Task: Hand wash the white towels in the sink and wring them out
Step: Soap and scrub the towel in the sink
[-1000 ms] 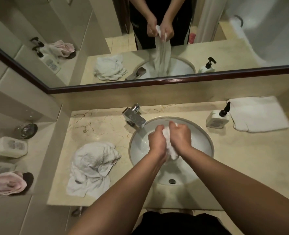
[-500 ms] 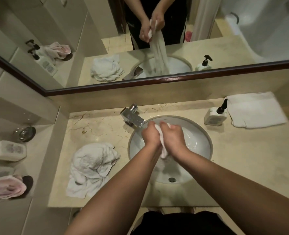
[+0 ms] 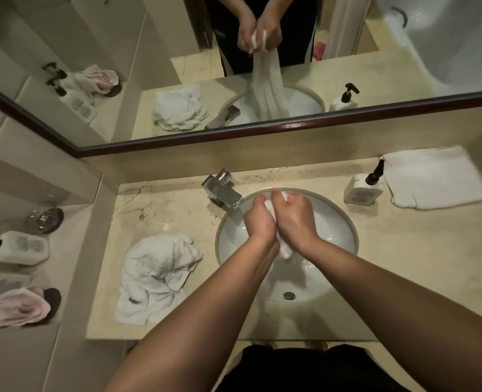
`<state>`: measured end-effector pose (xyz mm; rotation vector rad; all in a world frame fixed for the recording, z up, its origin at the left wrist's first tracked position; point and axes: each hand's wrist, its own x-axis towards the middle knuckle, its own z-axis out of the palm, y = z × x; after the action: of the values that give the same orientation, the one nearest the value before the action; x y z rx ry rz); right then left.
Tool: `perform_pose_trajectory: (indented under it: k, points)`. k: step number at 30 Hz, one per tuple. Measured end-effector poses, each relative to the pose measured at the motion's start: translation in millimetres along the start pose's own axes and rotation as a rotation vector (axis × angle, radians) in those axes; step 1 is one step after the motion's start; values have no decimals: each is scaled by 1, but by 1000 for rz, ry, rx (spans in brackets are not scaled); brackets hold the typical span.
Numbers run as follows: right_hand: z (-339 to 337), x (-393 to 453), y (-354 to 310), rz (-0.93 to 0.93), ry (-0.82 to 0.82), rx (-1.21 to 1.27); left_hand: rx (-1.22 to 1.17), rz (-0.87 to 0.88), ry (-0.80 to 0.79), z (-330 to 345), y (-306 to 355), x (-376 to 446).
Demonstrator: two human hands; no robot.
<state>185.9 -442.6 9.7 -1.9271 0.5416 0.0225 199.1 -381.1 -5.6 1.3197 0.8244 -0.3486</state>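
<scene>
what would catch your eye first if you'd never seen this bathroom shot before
First, the two hands, left hand and right hand, pressed together over the round sink, gripping a bunched white towel between them. Next, the crumpled white towel pile on the marble counter left of the sink, and the folded white towel at the far right beside a pump bottle. Above, the mirror shows the held towel hanging into the basin.

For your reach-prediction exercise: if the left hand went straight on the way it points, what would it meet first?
Probably the faucet: the left hand, gripping the white towel, points up-left toward its spout, though depth is unclear.
</scene>
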Motion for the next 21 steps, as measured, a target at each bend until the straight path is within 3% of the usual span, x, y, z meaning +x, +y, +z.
perform_pose_trajectory:
  k: [3,8,12,17,21]
  points:
    - [-5,12,1,45,57,22,-2,29,-38,1,0,4]
    - [12,-15,-8,-104,-48,-6,30,-2,-88,-7,6,15]
    - [0,18,7,12,37,-32,-27,-33,-130,-4,3,9]
    - [13,-3,5,-45,-12,52,-65,-49,-106,-4,4,14]
    - [-8,25,17,-34,26,-59,-1,-54,-151,0,4,7]
